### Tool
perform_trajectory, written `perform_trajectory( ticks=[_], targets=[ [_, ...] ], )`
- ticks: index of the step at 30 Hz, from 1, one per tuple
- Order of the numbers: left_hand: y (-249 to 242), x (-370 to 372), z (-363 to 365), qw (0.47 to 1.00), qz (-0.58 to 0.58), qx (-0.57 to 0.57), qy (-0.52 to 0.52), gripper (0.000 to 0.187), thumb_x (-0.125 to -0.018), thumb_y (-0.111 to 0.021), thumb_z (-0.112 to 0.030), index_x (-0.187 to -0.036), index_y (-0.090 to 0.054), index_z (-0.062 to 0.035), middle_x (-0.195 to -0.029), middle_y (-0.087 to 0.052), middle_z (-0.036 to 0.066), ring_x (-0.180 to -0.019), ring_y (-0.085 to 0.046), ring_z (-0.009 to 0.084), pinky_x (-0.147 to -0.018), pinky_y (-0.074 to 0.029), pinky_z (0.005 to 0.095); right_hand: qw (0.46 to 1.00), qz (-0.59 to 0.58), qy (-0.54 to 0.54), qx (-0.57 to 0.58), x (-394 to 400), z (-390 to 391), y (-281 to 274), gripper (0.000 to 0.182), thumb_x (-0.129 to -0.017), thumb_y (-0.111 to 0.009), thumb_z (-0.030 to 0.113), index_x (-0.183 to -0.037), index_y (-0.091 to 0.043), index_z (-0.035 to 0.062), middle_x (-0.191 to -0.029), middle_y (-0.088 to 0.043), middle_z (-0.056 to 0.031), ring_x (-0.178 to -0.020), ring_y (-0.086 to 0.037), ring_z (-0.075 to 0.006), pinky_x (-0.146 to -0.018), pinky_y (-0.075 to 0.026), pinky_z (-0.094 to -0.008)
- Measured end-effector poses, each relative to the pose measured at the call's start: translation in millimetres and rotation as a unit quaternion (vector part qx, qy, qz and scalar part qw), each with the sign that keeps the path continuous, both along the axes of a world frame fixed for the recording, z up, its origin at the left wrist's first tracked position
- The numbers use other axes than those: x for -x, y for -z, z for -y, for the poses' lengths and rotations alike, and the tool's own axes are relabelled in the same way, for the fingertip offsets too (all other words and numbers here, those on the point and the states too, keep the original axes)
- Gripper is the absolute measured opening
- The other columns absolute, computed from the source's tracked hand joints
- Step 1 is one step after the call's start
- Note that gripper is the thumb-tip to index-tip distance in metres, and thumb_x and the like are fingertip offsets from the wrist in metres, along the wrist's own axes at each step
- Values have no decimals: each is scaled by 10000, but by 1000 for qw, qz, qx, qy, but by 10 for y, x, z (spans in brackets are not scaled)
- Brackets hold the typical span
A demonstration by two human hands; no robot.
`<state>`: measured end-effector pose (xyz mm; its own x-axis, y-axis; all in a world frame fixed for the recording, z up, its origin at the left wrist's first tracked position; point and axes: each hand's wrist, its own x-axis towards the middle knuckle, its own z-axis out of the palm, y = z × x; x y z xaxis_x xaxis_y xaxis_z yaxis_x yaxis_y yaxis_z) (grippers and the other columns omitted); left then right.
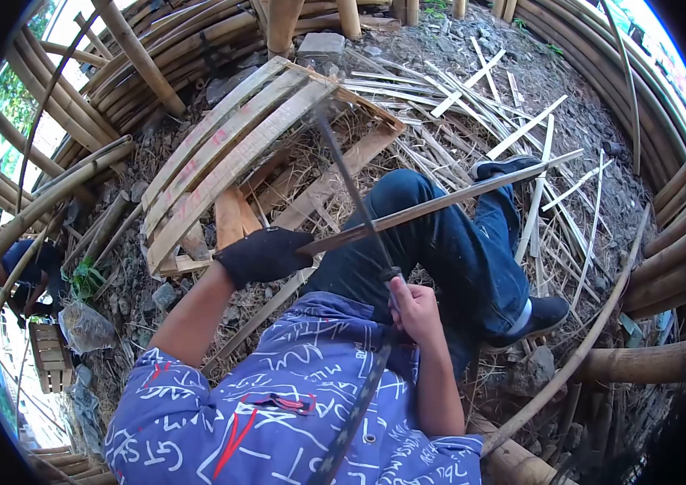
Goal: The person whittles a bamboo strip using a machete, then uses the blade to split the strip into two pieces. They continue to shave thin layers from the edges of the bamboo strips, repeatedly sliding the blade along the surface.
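My left hand [266, 255], in a black glove, is wrapped round one end of a long bamboo strip [448, 198], which runs up to the right over my legs. In my bare right hand [417, 311] is the handle of a long blade [347, 178] that points up and away from me. The blade crosses the strip in view; whether the two touch I cannot tell. Beyond my gloved hand lies a slatted wooden pallet [221, 149], tilted on the ground.
Split bamboo strips [512, 121] litter the ground ahead and to the right. Bamboo poles [642, 360] surround the spot. A grey block [321, 45] sits behind the pallet. At far left another person [35, 271] bends near a wooden crate [51, 356] and a plastic bag [86, 327].
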<state>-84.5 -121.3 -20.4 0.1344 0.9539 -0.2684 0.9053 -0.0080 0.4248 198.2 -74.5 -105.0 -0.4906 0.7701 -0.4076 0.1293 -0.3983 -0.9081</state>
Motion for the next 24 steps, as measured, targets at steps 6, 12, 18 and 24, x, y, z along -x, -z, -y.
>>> perform_trajectory(
  ticks=[6, 12, 18, 24],
  targets=[
    [325, 61, 48, 983, 163, -70, -43, 240, -906, -617, -244, -1057, -636, -59, -841, -675, 177, -792, -667, 319, -694, -504, 394, 987, -102, 35, 118, -63, -90, 85, 343, -946, -612, 364, -799, -532, 65, -515, -483, 0, -375, -444, -81, -368, -361, -228],
    [250, -5, 114, 988, 139, -29, -68, 231, -887, -643, -208, -1044, -644, -38, -834, -673, 183, -760, -665, 309, -686, -498, 394, 962, -152, -69, 218, -226, -194, 123, 137, -821, -637, 66, -876, -512, 60, -594, -522, -33, -419, -493, -112, -399, -417, -257],
    [76, -16, 161, 985, 110, -68, -114, 197, -864, -662, -166, -992, -669, -16, -805, -678, 184, -746, -673, 272, -688, -503, 357, 988, 81, 13, -129, -232, -159, -14, 376, -832, -608, 78, -1169, -455, 12, -733, -612, -94, -612, -602, -164, -566, -460, -291],
    [-29, 197, 326, 976, 125, -52, -168, 212, -853, -673, -155, -1002, -699, -7, -820, -704, 158, -753, -673, 202, -704, -505, 337, 968, 136, 21, -210, -107, 62, -235, 400, -892, -651, 189, -1188, -518, -46, -800, -654, -197, -724, -681, -296, -652, -500, -364]
  ],
)
